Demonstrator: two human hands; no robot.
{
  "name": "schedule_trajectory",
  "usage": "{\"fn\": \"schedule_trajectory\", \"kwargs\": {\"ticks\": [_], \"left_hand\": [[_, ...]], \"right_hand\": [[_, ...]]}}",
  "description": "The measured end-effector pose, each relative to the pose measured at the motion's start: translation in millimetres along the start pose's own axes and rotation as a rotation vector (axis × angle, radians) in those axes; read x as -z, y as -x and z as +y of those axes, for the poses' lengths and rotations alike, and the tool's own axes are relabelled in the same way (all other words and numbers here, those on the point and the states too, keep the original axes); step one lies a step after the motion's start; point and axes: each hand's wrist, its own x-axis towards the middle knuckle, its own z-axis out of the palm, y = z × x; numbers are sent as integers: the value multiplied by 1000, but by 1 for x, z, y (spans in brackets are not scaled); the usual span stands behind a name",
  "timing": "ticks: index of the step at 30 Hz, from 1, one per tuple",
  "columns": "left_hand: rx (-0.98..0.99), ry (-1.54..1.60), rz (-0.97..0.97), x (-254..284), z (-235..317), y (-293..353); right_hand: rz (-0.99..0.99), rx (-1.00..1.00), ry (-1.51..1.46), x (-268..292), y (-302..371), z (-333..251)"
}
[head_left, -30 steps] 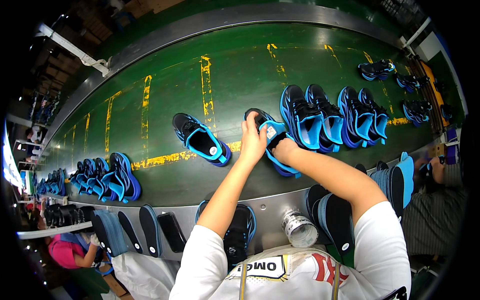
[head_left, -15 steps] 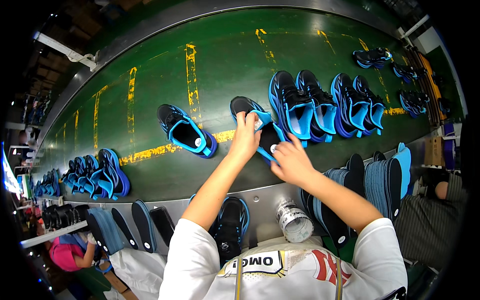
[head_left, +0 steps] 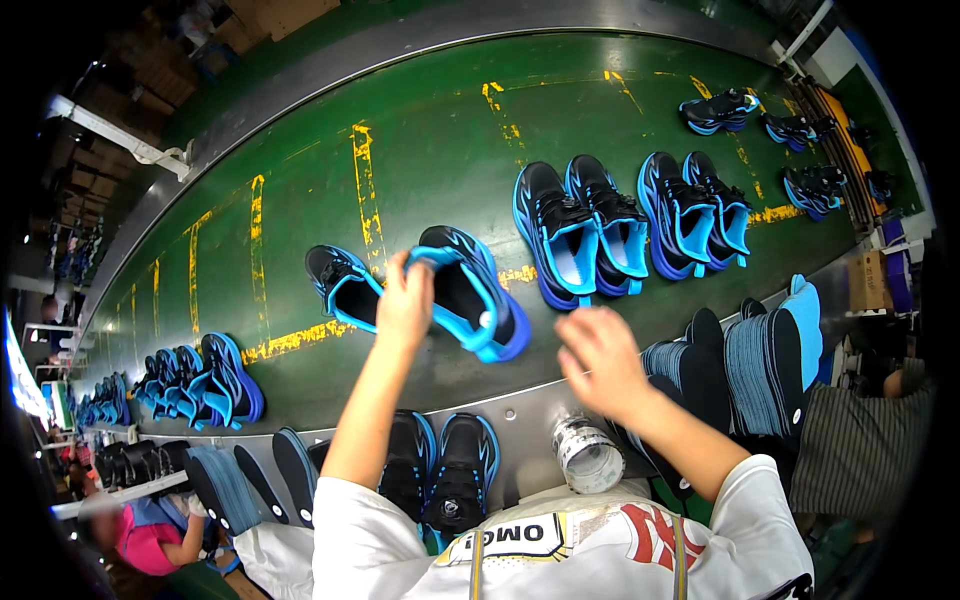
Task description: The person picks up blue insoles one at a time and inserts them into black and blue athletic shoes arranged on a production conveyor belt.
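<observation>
Gripping now with the left hand [head_left: 405, 300], closed over the edge of the opening of a black-and-blue shoe [head_left: 490, 300]! Up beyond the clear jar [head_left: 588, 455] and off to its left, mouth upward, toe pointing away from the jar. Lifted, or resting on the green work surface [head_left: 300, 285]? Impossible to tell from above. And over to the right hand [head_left: 600, 365]: empty, open, loosely curled, a little blurred, just beyond the jar and apart from the shoe.

Light, by the look of it, and probably easy to manage one-handed. Soft around the padded blue collar, likely to give and fold under a pinch; much stiffer, surely, down in the thick blue sole. Hardly fragile, and hardly slippery either, judging by the textile-looking upper. Best steadied by the heel, on the side toward the jar, or around the sole's edge; fine to tug by the collar or heel loop, but prone to twisting from there.

Farther left of the jar, partly hidden behind the left hand: a second shoe [head_left: 340, 285], touching or not, hard to say. Straight beyond the jar, a neat pair [head_left: 583, 222]; to its right, stacked insoles [head_left: 758, 375].
</observation>
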Motion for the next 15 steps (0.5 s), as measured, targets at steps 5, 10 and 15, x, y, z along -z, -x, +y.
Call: {"fn": "schedule_trajectory", "kwargs": {"ticks": [5,10,15], "left_hand": [[68,-59,-151,22,-16,-32],[180,266,-304,44,-1,-24],[520,1080,75,72,9,-34]], "right_hand": [[-63,-234,317,-18,-12,101],[-81,-247,505,1,-15,159],[43,-202,488,32,5,155]]}}
